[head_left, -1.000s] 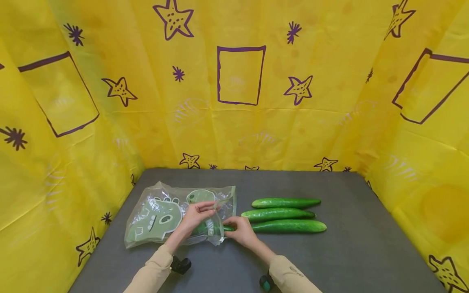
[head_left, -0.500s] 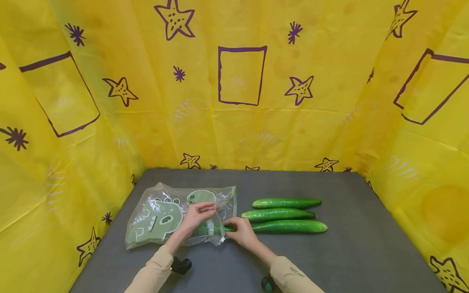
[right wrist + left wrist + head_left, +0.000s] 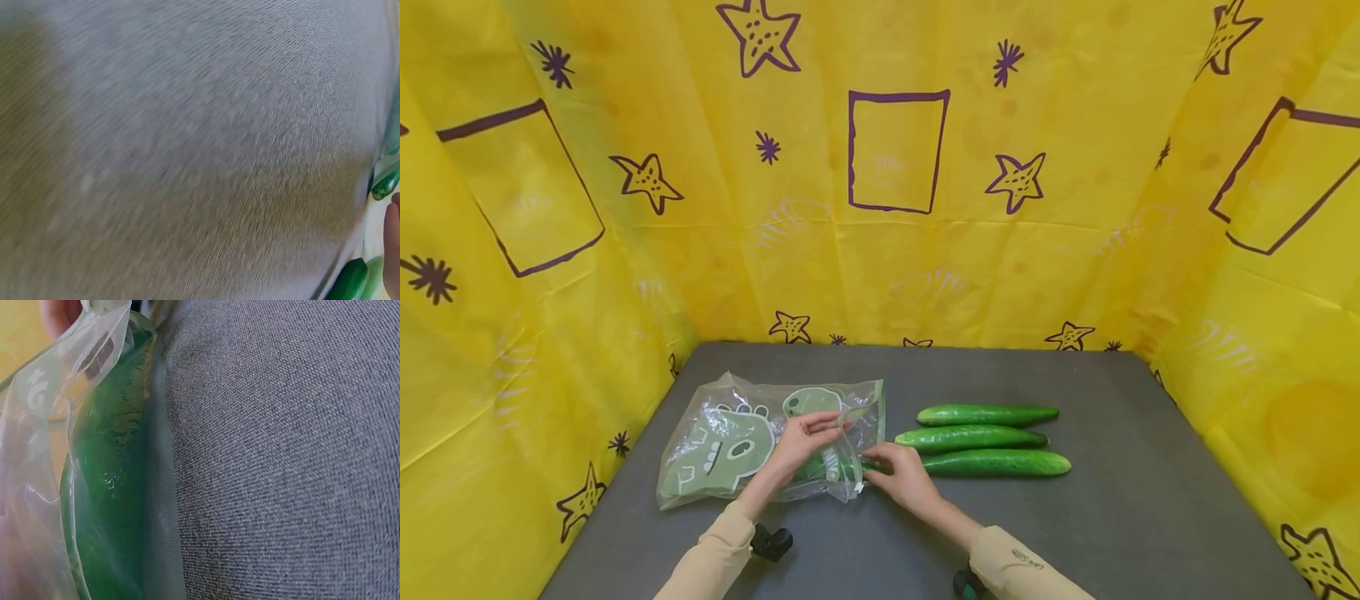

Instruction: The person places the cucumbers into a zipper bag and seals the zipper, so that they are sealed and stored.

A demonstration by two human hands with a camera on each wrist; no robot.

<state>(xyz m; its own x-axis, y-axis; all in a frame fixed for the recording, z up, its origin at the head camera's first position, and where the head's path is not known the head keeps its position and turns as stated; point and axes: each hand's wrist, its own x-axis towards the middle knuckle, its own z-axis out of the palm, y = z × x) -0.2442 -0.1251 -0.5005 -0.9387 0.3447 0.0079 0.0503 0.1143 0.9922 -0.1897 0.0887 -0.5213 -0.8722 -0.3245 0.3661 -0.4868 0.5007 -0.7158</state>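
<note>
A clear zip bag (image 3: pixel 722 396) with green cartoon prints lies at the table's left, its mouth facing right. My left hand (image 3: pixel 801 446) reaches over the bag and pinches the upper layer at its mouth. Inside, along the near side, lies a cucumber (image 3: pixel 112 481), seen through the plastic. Its end sticks out at the mouth, where my right hand (image 3: pixel 906 479) holds it between thumb and fingers. The right wrist view catches only the edge of that hand beside the cucumber's tip (image 3: pixel 386 186). The left fingertips are partly hidden by plastic in the left wrist view.
To the right, three cucumbers lie side by side: a far one (image 3: pixel 988 415), a middle one (image 3: pixel 970 437) and a near one (image 3: pixel 1000 463), just beyond my right hand. Yellow patterned curtains (image 3: pixel 895 275) enclose the grey table (image 3: pixel 1075 533) at the back and sides.
My right hand and forearm have shifted slightly right, and less of the cucumber's end shows outside the bag. The left hand keeps its place on the bag's mouth.
</note>
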